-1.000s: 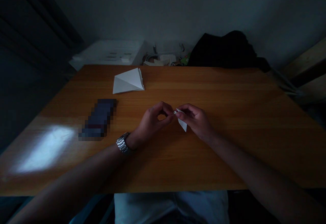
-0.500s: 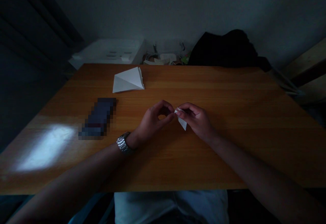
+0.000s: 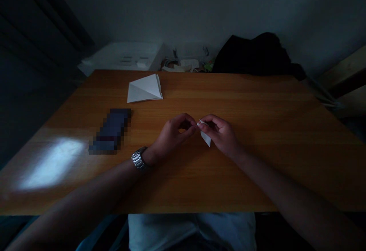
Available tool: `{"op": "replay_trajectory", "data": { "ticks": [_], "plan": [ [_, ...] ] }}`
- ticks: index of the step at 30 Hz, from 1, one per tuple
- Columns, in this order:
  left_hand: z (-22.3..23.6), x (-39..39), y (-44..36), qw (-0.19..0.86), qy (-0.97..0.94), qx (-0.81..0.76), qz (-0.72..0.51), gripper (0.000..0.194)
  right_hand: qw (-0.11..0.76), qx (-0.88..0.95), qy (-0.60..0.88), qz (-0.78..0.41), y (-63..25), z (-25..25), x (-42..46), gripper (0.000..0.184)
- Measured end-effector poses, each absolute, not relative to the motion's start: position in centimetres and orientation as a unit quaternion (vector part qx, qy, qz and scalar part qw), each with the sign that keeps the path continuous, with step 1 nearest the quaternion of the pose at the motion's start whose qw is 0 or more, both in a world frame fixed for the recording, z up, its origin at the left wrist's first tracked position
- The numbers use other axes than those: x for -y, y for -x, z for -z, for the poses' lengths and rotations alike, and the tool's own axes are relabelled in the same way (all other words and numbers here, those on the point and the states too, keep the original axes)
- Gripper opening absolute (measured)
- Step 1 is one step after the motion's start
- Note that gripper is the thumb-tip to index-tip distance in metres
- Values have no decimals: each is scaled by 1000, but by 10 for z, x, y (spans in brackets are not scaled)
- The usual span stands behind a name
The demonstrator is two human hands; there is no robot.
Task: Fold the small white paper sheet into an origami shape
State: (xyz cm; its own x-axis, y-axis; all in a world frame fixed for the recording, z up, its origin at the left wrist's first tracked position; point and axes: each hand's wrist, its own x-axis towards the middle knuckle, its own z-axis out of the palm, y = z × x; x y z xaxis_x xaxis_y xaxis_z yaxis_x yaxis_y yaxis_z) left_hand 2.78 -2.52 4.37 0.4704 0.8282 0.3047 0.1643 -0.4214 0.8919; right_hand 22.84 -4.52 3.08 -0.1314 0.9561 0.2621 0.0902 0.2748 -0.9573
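Observation:
A small folded piece of white paper (image 3: 206, 139) is held above the middle of the wooden table (image 3: 177, 182). My right hand (image 3: 220, 132) pinches it between thumb and fingers, and its pointed lower end hangs below them. My left hand (image 3: 175, 133), with a metal watch (image 3: 139, 159) on the wrist, is closed in a pinch on the paper's upper left tip. The fingertips of both hands almost meet and hide part of the paper.
Further back on the table lies a larger folded white paper (image 3: 145, 88). A dark, pixelated flat object (image 3: 111, 131) rests at the left, near a bright patch of light. Behind the table's far edge are a white box (image 3: 122, 55) and a black cloth-like heap (image 3: 251, 55).
Both hands keep their pinch on the small paper, with hardly any shift of the fingers. The whole view has moved very slightly.

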Motion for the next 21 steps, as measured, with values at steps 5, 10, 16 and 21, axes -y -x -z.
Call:
{"op": "replay_trajectory", "data": {
  "ticks": [5,10,16,21],
  "plan": [
    [-43,25,-28,415,-748,-338,-392,14,501,633,421,-412,-229,-31,46,20],
    [-49,27,-27,384,-765,-342,-387,11,494,660,421,-377,-228,-35,47,19],
    [-54,28,-27,372,-776,-346,-375,10,470,694,430,-337,-229,-40,48,21],
    [-51,28,-27,381,-769,-352,-374,13,453,689,447,-346,-227,-41,49,25]
  ]
}}
